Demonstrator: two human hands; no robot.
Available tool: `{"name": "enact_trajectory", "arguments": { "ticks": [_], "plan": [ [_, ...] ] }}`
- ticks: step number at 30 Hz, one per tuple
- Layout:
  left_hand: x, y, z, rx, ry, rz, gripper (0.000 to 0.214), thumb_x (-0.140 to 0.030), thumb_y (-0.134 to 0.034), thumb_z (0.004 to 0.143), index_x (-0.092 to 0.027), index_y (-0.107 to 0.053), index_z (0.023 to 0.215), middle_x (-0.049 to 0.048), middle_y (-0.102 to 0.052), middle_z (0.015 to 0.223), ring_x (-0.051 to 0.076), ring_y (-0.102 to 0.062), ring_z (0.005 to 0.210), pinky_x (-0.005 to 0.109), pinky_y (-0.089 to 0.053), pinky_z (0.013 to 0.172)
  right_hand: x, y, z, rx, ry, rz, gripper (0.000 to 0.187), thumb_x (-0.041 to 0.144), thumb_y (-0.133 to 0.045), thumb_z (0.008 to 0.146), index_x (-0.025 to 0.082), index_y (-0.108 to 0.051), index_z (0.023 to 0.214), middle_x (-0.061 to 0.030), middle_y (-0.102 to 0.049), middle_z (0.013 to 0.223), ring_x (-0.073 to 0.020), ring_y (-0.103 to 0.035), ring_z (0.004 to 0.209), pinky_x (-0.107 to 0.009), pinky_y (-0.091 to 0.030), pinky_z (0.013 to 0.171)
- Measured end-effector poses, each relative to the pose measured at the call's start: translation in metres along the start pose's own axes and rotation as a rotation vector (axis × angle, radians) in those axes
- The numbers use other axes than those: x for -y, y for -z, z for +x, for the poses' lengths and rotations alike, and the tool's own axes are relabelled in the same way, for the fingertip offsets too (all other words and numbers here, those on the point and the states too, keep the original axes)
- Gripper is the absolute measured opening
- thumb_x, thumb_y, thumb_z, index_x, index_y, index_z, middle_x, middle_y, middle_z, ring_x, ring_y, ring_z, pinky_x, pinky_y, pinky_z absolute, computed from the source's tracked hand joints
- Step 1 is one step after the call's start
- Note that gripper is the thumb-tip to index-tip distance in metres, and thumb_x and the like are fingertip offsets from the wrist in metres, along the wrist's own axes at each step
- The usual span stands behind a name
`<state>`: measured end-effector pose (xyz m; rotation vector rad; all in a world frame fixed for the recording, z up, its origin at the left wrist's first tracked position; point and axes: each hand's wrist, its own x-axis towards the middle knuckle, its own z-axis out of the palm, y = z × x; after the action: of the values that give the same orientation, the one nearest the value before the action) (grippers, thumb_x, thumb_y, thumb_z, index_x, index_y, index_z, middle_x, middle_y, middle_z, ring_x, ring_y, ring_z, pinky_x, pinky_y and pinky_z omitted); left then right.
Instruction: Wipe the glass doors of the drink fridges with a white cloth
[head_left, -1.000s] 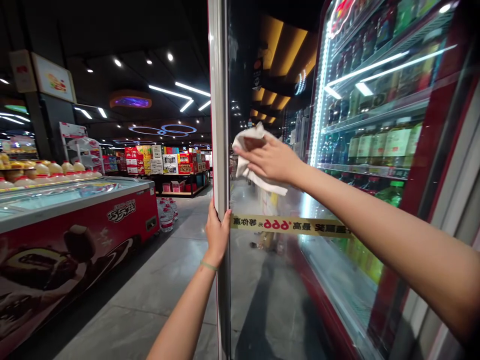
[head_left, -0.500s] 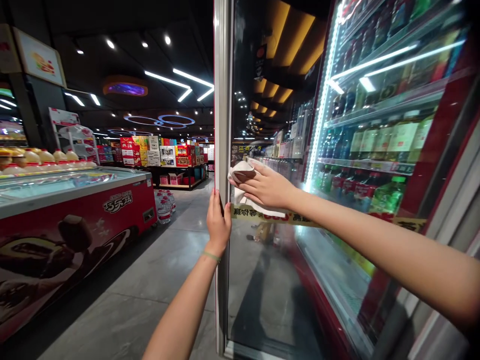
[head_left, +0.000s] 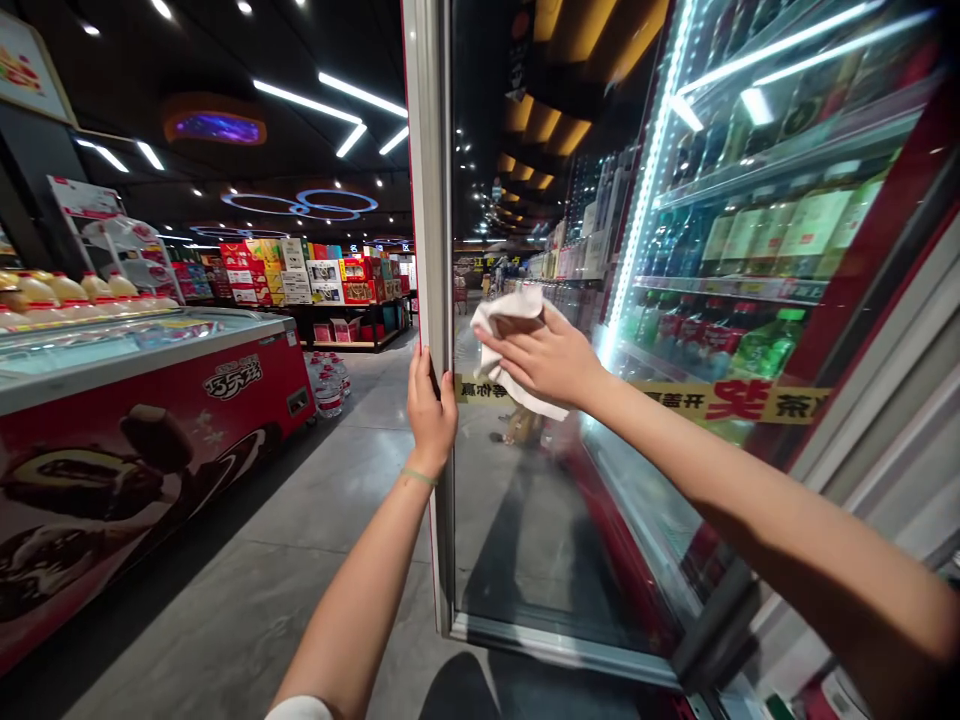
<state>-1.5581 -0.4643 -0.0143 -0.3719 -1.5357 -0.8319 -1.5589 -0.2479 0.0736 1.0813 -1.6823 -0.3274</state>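
Note:
My left hand [head_left: 433,415] is wrapped round the upright metal frame [head_left: 429,200] at the free edge of an open glass fridge door, with its thumb on the near side. My right hand [head_left: 559,362] presses a crumpled white cloth [head_left: 516,306] against the door's glass pane [head_left: 517,570], fingers stretched over it. Part of the cloth sticks out above and below the fingers. A yellow strip with printed characters [head_left: 750,401] runs across the pane at about the height of my right hand, partly covered by cloth and forearm.
Lit shelves with bottled drinks [head_left: 765,235], seen through or reflected in the glass, fill the right side. A red ice-cream chest freezer [head_left: 150,430] stands at the left. Water bottles [head_left: 328,388] and a display table with boxes [head_left: 322,280] are farther back on the grey floor [head_left: 315,560].
My right hand has slid the cloth a little to the right across the pane, away from the frame edge. My left hand keeps hold of the frame. The view has shifted slightly.

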Motion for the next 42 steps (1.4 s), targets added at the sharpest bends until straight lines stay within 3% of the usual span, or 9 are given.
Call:
{"name": "enact_trajectory", "arguments": {
  "ticks": [2,7,13,19,24,28,31,35,42],
  "plan": [
    [0.0,0.003,0.0,0.006,-0.006,-0.011,0.053,-0.042,-0.041,0.105,-0.019,-0.041,0.153,0.017,-0.045,0.158,0.022,-0.038,0.151,0.04,-0.032,0.126,0.011,-0.005,-0.006,-0.002,-0.1,-0.022,0.065,0.03,-0.043,0.104,0.023,-0.018,0.165,-0.0083,-0.073,0.128,-0.0265,-0.062,0.124,-0.058,-0.03,0.119],
    [0.001,0.009,0.001,0.031,-0.014,-0.048,0.051,-0.041,-0.043,0.105,-0.02,-0.044,0.152,0.0155,-0.047,0.157,0.021,-0.04,0.15,0.038,-0.032,0.126,0.028,-0.021,-0.019,-0.039,0.222,0.022,0.067,0.029,-0.047,0.103,0.025,-0.021,0.164,-0.0042,-0.061,0.147,-0.0231,-0.056,0.131,-0.052,-0.028,0.123],
    [0.0,0.011,0.001,0.02,0.012,-0.087,0.052,-0.044,-0.044,0.105,-0.022,-0.044,0.151,0.0136,-0.048,0.157,0.022,-0.041,0.149,0.04,-0.032,0.126,0.041,-0.024,-0.012,-0.012,-0.15,-0.015,0.066,0.029,-0.043,0.104,0.02,-0.017,0.165,-0.0082,-0.074,0.119,-0.0256,-0.063,0.118,-0.057,-0.025,0.122],
    [-0.005,0.012,-0.003,0.005,0.002,-0.087,0.051,-0.043,-0.043,0.105,-0.023,-0.044,0.152,0.0135,-0.047,0.158,0.021,-0.039,0.15,0.038,-0.031,0.126,0.075,-0.033,-0.057,0.067,0.113,0.106,0.06,0.025,-0.043,0.103,0.032,-0.029,0.161,0.0001,-0.065,0.142,-0.0229,-0.057,0.129,-0.05,-0.027,0.122],
    [-0.008,0.01,-0.003,-0.021,0.019,-0.08,0.052,-0.045,-0.044,0.104,-0.022,-0.043,0.151,0.0144,-0.045,0.158,0.022,-0.039,0.15,0.039,-0.03,0.126,0.08,-0.03,-0.046,0.11,-0.216,0.009,0.061,0.03,-0.035,0.107,0.021,-0.017,0.165,-0.0079,-0.075,0.115,-0.0249,-0.063,0.113,-0.053,-0.024,0.119],
    [-0.008,0.009,-0.002,-0.009,0.015,-0.054,0.056,-0.046,-0.046,0.103,-0.021,-0.039,0.153,0.0147,-0.046,0.158,0.021,-0.04,0.15,0.038,-0.031,0.125,0.096,-0.035,-0.072,0.127,-0.125,0.023,0.059,0.029,-0.037,0.106,0.027,-0.025,0.163,-0.006,-0.073,0.123,-0.0232,-0.061,0.112,-0.05,-0.027,0.116],
    [-0.007,0.003,-0.001,0.01,0.037,-0.032,0.06,-0.046,-0.045,0.103,-0.021,-0.034,0.156,0.0149,-0.043,0.16,0.022,-0.038,0.15,0.039,-0.03,0.126,0.082,-0.033,-0.093,0.151,-0.167,-0.027,0.057,0.032,-0.037,0.106,0.03,-0.029,0.162,-0.0042,-0.074,0.115,-0.0233,-0.062,0.102,-0.05,-0.032,0.111],
    [-0.002,-0.005,0.0,0.031,0.065,-0.017,0.063,-0.049,-0.045,0.102,-0.022,-0.032,0.158,0.0146,-0.04,0.162,0.023,-0.036,0.152,0.041,-0.028,0.127,0.055,-0.025,-0.095,0.126,-0.636,-0.186,0.062,0.037,-0.035,0.105,0.014,-0.029,0.162,-0.0131,-0.073,0.098,-0.0275,-0.06,0.091,-0.046,-0.041,0.091],
    [0.005,-0.013,0.003,0.016,0.035,0.04,0.063,-0.045,-0.048,0.102,-0.02,-0.034,0.157,0.0155,-0.043,0.159,0.024,-0.039,0.15,0.04,-0.03,0.126,0.033,-0.011,-0.106,0.208,-0.379,-0.065,0.056,0.035,-0.032,0.106,0.028,-0.032,0.162,-0.0071,-0.072,0.107,-0.0266,-0.06,0.101,-0.05,-0.036,0.105]
  ]
}}
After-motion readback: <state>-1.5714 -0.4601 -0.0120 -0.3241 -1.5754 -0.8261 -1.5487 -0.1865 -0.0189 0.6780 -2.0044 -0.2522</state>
